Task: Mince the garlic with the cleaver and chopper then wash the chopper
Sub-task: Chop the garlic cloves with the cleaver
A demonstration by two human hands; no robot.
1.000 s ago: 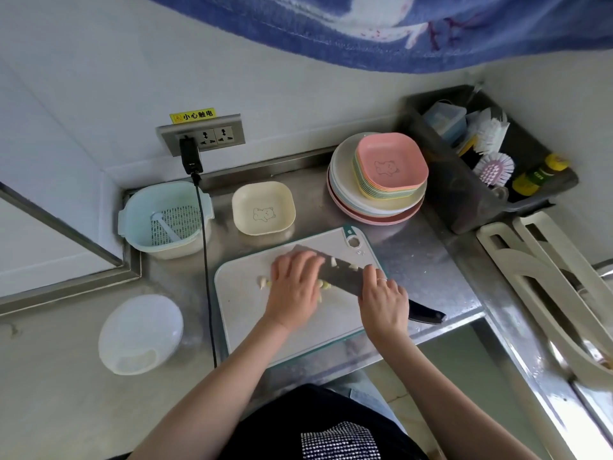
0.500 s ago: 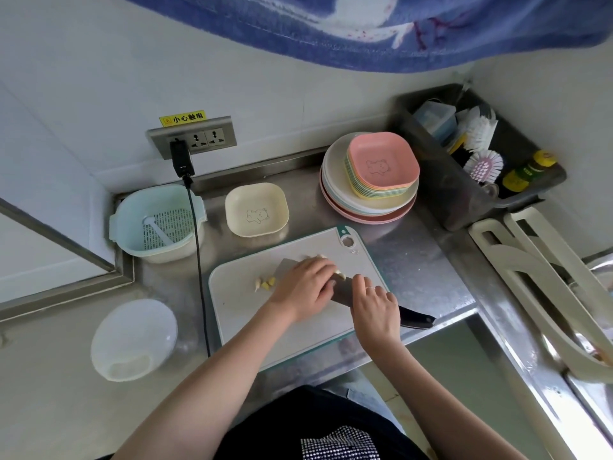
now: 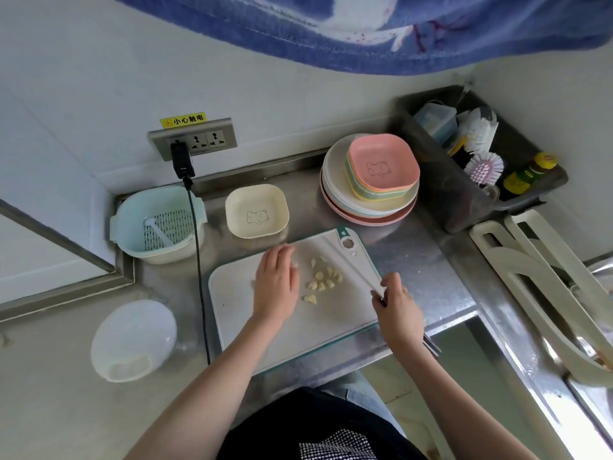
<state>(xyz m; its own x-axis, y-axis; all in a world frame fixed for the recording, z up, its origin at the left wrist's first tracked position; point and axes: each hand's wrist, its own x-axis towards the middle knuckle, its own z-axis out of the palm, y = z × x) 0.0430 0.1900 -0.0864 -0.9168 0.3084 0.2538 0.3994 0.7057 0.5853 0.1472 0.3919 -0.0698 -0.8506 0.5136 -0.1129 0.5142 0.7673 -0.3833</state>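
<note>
Garlic (image 3: 321, 281) lay in crushed cloves near the middle of the cutting board (image 3: 232, 293). Your right hand (image 3: 396, 308) gripped the cleaver (image 3: 351, 272) edge-up at the board's right side, likely clearing it for chopping. Your left hand (image 3: 275, 285) rested flat, fingers straight, holding nothing, just left of the cloves to corral them.

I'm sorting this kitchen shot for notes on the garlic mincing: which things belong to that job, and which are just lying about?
In use:
garlic pieces
cutting board
cleaver, edge-on, held by the right hand
left hand, flat on the board

Lying about:
cream dish
plate stack
blue strainer basket
clear lid
brush caddy
</note>
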